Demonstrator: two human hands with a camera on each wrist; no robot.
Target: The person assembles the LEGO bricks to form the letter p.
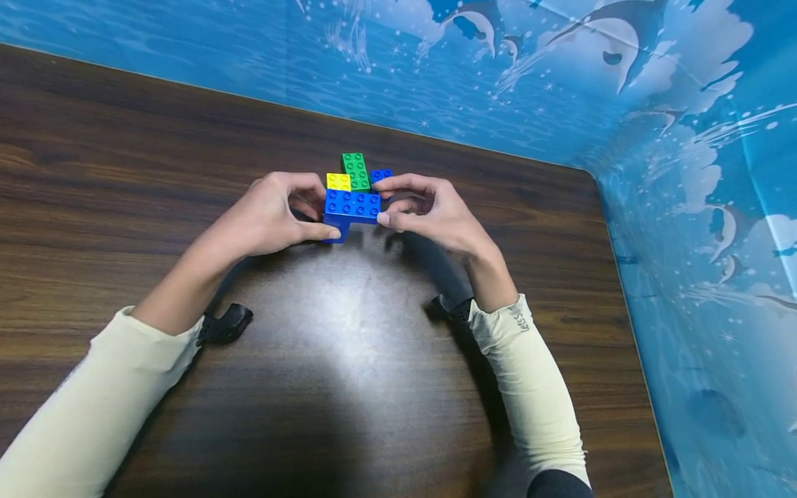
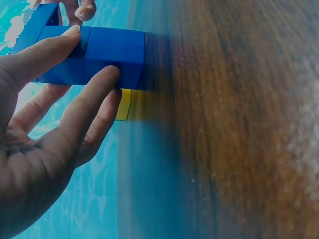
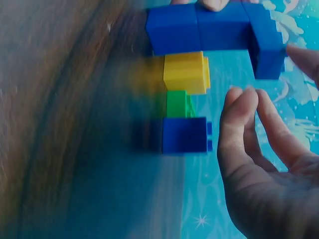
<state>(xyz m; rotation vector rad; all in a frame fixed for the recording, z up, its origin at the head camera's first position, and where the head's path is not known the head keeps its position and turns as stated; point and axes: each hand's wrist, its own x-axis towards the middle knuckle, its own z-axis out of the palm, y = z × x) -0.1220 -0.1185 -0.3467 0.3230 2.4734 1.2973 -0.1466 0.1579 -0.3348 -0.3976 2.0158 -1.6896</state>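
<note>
A long blue building brick point(image 1: 353, 205) lies across the top of an upright stack of smaller blue bricks point(image 2: 115, 50), its right end overhanging. My left hand point(image 1: 264, 218) holds the stack, thumb on the near face and fingers around its left side. At the overhanging end, my right hand point(image 1: 438, 211) has its thumb right at the corner. The other right fingers point(image 3: 234, 117) are spread away from that brick, with a gap showing in the right wrist view. Behind the stack stand a yellow brick point(image 1: 338, 182), a green brick point(image 1: 355, 170) and another blue brick point(image 1: 381, 175).
Everything sits on a dark wood-grain table point(image 1: 349, 415). A blue sea-patterned sheet point(image 1: 249, 55) with dolphins rises along the table's back and right edges, close behind the green brick. Black wrist straps point(image 1: 227, 324) stick out from both sleeves.
</note>
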